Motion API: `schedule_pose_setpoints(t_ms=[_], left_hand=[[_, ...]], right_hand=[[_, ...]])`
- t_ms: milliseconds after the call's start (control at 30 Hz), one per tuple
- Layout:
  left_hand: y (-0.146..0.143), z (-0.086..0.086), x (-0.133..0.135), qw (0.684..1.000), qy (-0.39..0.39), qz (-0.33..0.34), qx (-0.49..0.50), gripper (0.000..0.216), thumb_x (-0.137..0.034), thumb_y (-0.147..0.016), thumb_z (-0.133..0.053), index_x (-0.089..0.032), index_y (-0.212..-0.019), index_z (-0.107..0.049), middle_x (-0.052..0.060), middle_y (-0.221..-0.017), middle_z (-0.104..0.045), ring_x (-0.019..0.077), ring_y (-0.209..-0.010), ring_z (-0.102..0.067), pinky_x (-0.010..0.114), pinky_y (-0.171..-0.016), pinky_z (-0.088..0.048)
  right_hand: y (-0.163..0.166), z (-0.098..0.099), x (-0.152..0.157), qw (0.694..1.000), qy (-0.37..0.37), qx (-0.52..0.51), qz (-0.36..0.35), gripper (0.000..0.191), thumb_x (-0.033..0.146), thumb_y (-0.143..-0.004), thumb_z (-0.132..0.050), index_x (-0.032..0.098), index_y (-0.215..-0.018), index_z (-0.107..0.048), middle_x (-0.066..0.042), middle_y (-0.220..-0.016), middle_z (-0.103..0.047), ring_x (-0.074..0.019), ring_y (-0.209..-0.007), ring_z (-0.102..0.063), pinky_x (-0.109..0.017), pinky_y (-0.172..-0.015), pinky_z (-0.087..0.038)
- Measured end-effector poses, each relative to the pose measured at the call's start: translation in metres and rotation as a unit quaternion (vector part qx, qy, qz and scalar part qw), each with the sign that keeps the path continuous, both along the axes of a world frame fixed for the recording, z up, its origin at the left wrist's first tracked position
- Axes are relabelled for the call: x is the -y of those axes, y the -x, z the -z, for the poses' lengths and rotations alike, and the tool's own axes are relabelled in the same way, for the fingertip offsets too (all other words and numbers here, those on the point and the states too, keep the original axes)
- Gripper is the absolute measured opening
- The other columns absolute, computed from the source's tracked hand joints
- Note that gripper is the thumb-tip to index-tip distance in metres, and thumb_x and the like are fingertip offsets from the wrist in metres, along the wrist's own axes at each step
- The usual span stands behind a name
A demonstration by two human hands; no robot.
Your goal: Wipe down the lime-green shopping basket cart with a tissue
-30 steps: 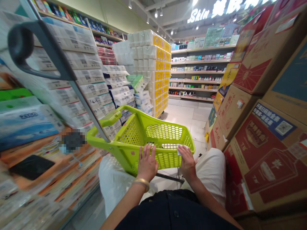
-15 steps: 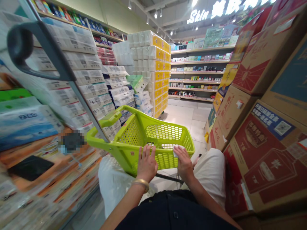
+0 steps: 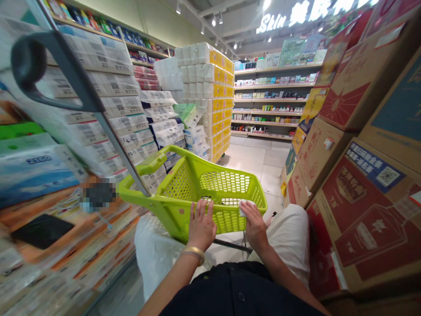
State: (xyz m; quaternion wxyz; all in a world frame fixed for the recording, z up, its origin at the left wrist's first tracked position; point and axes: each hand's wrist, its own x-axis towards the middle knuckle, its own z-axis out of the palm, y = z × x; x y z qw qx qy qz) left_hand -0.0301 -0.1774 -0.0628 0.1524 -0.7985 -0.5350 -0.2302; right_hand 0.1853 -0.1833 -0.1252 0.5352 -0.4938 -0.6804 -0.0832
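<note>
A lime-green rolling shopping basket (image 3: 226, 181), its sides full of holes, stands tilted in front of my knees. My left hand (image 3: 201, 226) has its fingers hooked over the basket's near rim, a gold bangle on that wrist. Pressed to the same rim farther right, my right hand (image 3: 254, 221) is closed on a small folded white cloth (image 3: 243, 205), mostly covered by the fingers. From the basket's left end a long metal pull handle (image 3: 113, 136) with a dark grey grip (image 3: 59, 72) slants up to the upper left.
Wrapped tissue packs (image 3: 121, 118) are piled on the left, beside a black phone (image 3: 42, 230) lying on orange packs. A tall yellow-and-white stack (image 3: 210, 96) rises ahead. Cartons (image 3: 365, 210) wall the right side, and shelves (image 3: 269, 98) stand behind the tiled aisle.
My right hand has shifted slightly to the right along the rim with the white cloth. My left hand and the basket look unmoved.
</note>
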Motion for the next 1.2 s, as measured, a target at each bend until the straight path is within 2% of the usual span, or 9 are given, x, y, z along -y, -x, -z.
schedule_pose_setpoints(t_ms=[100, 233, 300, 533, 767, 833, 1000, 1067, 1200], left_hand=[[0.001, 0.0, 0.0, 1.0, 0.003, 0.001, -0.003, 0.065, -0.018, -0.075, -0.058, -0.016, -0.138, -0.045, 0.014, -0.133, -0.053, 0.0304, -0.138, -0.037, 0.052, -0.122, -0.019], [0.001, 0.0, 0.0, 1.0, 0.004, 0.002, -0.002, 0.066, -0.018, -0.074, -0.058, -0.017, -0.139, -0.045, 0.014, -0.133, -0.053, 0.0301, -0.138, -0.037, 0.052, -0.122, -0.02], [0.0, 0.0, 0.0, 1.0, 0.001, 0.0, 0.0, 0.066, -0.018, -0.074, -0.059, -0.016, -0.138, -0.046, 0.014, -0.133, -0.053, 0.0304, -0.138, -0.036, 0.052, -0.122, -0.019], [0.0, 0.0, 0.001, 1.0, -0.003, 0.004, -0.002, 0.065, -0.018, -0.074, -0.059, -0.014, -0.138, -0.046, 0.015, -0.132, -0.053, 0.0306, -0.138, -0.036, 0.051, -0.122, -0.019], [0.0, 0.001, 0.0, 1.0, 0.013, -0.006, 0.0, 0.066, -0.017, -0.074, -0.057, -0.02, -0.14, -0.044, 0.013, -0.134, -0.054, 0.03, -0.139, -0.037, 0.053, -0.121, -0.021], [-0.001, 0.001, 0.0, 1.0, 0.011, -0.006, 0.001, 0.067, -0.017, -0.074, -0.057, -0.019, -0.14, -0.044, 0.013, -0.134, -0.054, 0.0301, -0.139, -0.036, 0.053, -0.121, -0.02], [0.001, 0.001, 0.0, 1.0, 0.002, 0.004, 0.0, 0.066, -0.017, -0.074, -0.058, -0.017, -0.139, -0.045, 0.014, -0.133, -0.053, 0.0302, -0.139, -0.035, 0.052, -0.122, -0.019], [0.002, 0.0, 0.001, 1.0, 0.003, 0.003, -0.004, 0.067, -0.018, -0.074, -0.058, -0.017, -0.139, -0.044, 0.014, -0.134, -0.053, 0.03, -0.139, -0.036, 0.051, -0.122, -0.019], [0.001, -0.002, 0.001, 1.0, 0.009, 0.0, -0.008, 0.066, -0.018, -0.075, -0.057, -0.017, -0.14, -0.043, 0.014, -0.134, -0.053, 0.0297, -0.139, -0.036, 0.05, -0.122, -0.018]], right_hand=[[0.001, -0.001, 0.0, 0.999, 0.001, 0.026, -0.031, 0.051, 0.003, -0.09, -0.037, 0.026, -0.129, -0.062, -0.005, -0.129, -0.067, -0.0197, -0.127, -0.057, -0.048, -0.112, -0.044], [-0.028, 0.004, -0.003, 0.996, -0.011, -0.054, 0.074, 0.051, 0.004, -0.088, -0.037, 0.022, -0.127, -0.064, -0.008, -0.124, -0.069, -0.0217, -0.123, -0.06, -0.051, -0.109, -0.046], [-0.032, 0.005, -0.004, 0.992, -0.007, -0.073, 0.101, 0.051, 0.004, -0.087, -0.036, 0.021, -0.126, -0.064, -0.008, -0.123, -0.07, -0.0221, -0.122, -0.06, -0.051, -0.108, -0.047], [0.005, -0.004, -0.004, 0.999, 0.013, 0.032, -0.037, 0.052, 0.003, -0.089, -0.038, 0.026, -0.128, -0.063, -0.005, -0.129, -0.067, -0.0194, -0.127, -0.057, -0.047, -0.112, -0.043], [-0.028, 0.005, -0.004, 0.996, -0.004, -0.037, 0.086, 0.05, 0.005, -0.089, -0.036, 0.021, -0.126, -0.065, -0.009, -0.123, -0.07, -0.0228, -0.125, -0.059, -0.054, -0.11, -0.043], [-0.017, 0.003, -0.003, 0.997, -0.006, -0.023, 0.069, 0.051, 0.004, -0.089, -0.036, 0.023, -0.127, -0.064, -0.008, -0.124, -0.07, -0.0221, -0.125, -0.059, -0.053, -0.111, -0.043], [0.012, -0.003, 0.0, 0.998, -0.004, 0.047, -0.046, 0.053, 0.003, -0.09, -0.037, 0.027, -0.13, -0.062, -0.004, -0.129, -0.067, -0.0185, -0.127, -0.057, -0.046, -0.112, -0.044], [0.001, -0.001, -0.001, 0.999, -0.006, 0.033, -0.026, 0.051, 0.003, -0.09, -0.037, 0.026, -0.128, -0.063, -0.005, -0.128, -0.068, -0.019, -0.126, -0.058, -0.047, -0.111, -0.045], [-0.036, 0.006, -0.004, 0.996, -0.003, -0.039, 0.083, 0.049, 0.003, -0.088, -0.037, 0.021, -0.124, -0.066, -0.009, -0.122, -0.07, -0.0221, -0.122, -0.061, -0.051, -0.107, -0.048]])
